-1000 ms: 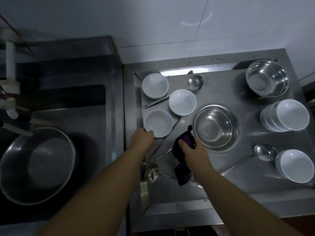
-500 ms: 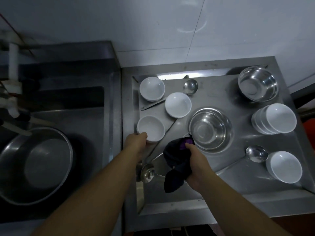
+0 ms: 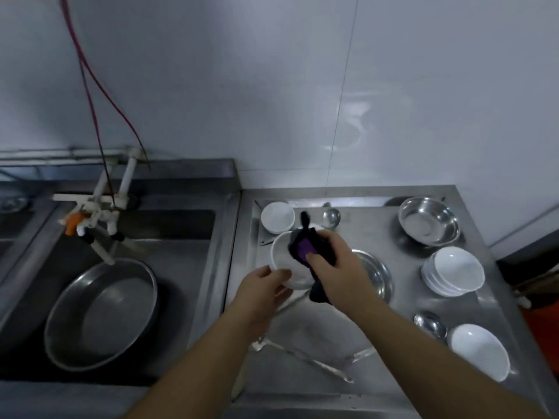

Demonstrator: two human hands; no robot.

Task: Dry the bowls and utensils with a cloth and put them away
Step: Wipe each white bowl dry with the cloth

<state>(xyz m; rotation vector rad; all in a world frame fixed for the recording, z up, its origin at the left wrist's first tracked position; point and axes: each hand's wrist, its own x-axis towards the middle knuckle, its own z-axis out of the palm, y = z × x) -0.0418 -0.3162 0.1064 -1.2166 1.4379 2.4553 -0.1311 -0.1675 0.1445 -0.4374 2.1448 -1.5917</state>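
In the sink at nine o'clock sits a big steel basin (image 3: pixel 101 313), well apart from the work. Just right of the counter's left edge, the left hand (image 3: pixel 260 293) is closed on the near rim of a white bowl (image 3: pixel 286 261), held tilted above the steel counter (image 3: pixel 326 331). The right hand (image 3: pixel 335 267) grips a dark cloth (image 3: pixel 305 246) and presses it into the bowl.

The likely trouble is a slip. The left hand has only the rim, so a hard push from the cloth could lever the bowl out, dropping it onto the long-handled spoon (image 3: pixel 302 356) lying at six o'clock.

Room is tight at twelve o'clock, where another white bowl (image 3: pixel 277 216) and a small ladle (image 3: pixel 331 216) sit just behind the hands. At three o'clock a stack of white bowls (image 3: pixel 452 270) stands near the counter's right edge, with a steel bowl (image 3: pixel 428 220) beyond it. Bare counter lies between the hands and that stack.
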